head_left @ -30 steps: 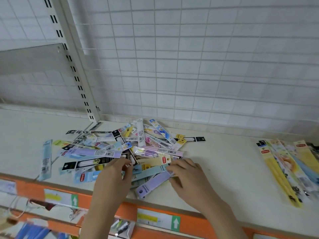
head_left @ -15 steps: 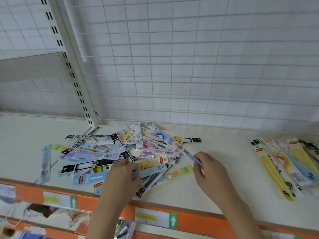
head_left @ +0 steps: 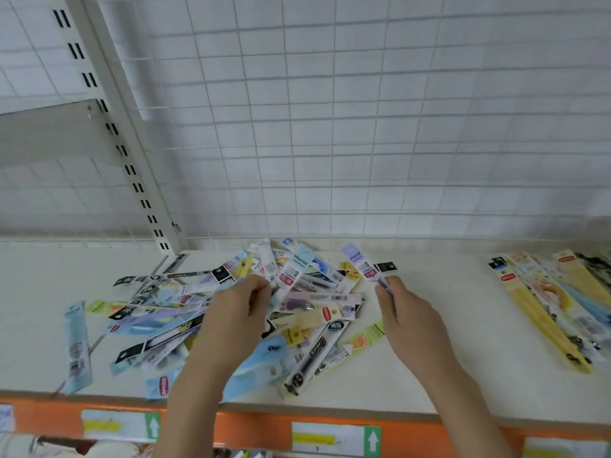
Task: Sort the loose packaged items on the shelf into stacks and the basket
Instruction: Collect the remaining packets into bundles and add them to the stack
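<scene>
My right hand (head_left: 405, 314) pinches a lilac packet (head_left: 362, 266) lifted off the pile (head_left: 231, 312); my left hand (head_left: 236, 309) grips a pale-blue packet (head_left: 292, 271). Stacks (head_left: 545, 305) started at right; most remains unsorted on the shelf (head_left: 429, 375).

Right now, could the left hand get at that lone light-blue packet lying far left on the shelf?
Probably yes. The light-blue packet lies apart from the pile with nothing on it, but the left hand already holds packets, so its grip may need freeing first.
</scene>
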Motion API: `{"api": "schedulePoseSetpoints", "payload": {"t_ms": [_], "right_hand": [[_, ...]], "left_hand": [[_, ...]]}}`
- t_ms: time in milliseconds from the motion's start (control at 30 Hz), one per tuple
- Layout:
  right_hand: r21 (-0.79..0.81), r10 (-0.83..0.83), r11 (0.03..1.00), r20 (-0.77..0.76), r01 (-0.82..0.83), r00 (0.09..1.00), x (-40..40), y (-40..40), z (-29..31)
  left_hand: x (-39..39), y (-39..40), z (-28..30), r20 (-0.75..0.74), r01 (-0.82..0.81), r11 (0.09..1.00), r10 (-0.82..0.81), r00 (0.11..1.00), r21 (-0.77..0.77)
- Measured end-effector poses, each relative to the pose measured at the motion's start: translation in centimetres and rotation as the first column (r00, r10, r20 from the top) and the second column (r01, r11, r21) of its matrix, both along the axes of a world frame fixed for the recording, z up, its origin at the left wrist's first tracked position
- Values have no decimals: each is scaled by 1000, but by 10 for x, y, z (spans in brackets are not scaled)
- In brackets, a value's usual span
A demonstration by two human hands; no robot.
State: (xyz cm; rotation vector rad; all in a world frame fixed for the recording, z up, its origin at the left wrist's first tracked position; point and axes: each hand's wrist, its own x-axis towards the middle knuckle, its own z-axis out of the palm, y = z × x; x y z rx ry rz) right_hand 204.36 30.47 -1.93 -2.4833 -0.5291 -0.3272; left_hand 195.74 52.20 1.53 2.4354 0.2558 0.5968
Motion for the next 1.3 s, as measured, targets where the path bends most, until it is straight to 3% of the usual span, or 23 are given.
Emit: {"api": "schedulePoseSetpoints", "payload": {"t_ms": [233,333,400,600,867,1033,1300], "right_hand": [[-15,-37,999,-10,37,999,5,23,1],[-40,-64,997,-26,63,998,5,27,1],[-46,-78,996,-25,77,997,6,28,1],[-55,-125,991,-37,123,991,8,28,5],[-69,-130,989,-18,129,991,18,25,7],[-96,-108,990,-13,106,994,26,29,9],[-81,8,997,-30,-10,1000,63,65,25]], "left_hand": [[13,20,18,146,-65,945,117,982,-319],[27,26,23,136,-122,934,176,975,-337],[41,33,20,42,-177,942,197,980,-285],[105,56,-11,-334,-228,966,257,907,124],[138,54,-19,-528,-180,954,285,800,242],[143,58,-14,-551,-200,973,232,801,118],[114,58,22,-386,-139,984,85,919,-114]]}}
